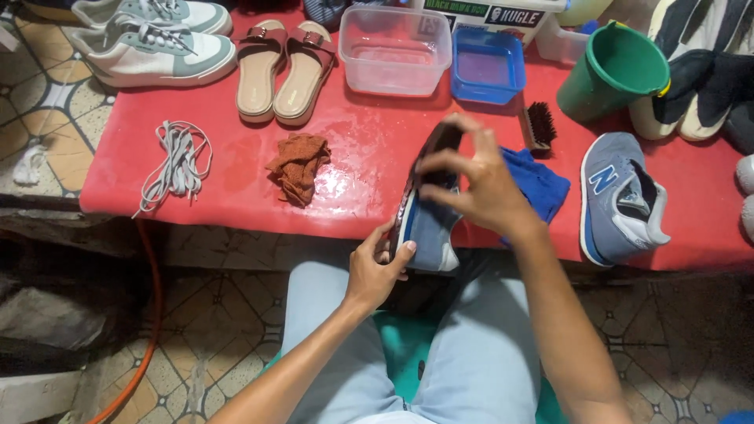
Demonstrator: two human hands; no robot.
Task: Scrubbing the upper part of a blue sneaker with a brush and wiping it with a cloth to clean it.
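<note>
I hold a grey-blue sneaker (430,228) on its side at the near edge of the red table (236,180). My left hand (377,267) grips its heel end from below. Higher up, my right hand (479,177) closes around the shoe near its opening, fingers curled over the dark inside. A blue cloth (542,184) lies just behind my right hand. The matching grey-blue sneaker (620,200) rests on the table to the right.
An orange rag (298,166) and loose grey laces (179,161) lie to the left. Behind stand a clear tub (393,51), a blue tub (487,67), a brush (539,126), a green bucket (613,71), tan sandals (283,71) and white-green sneakers (149,47).
</note>
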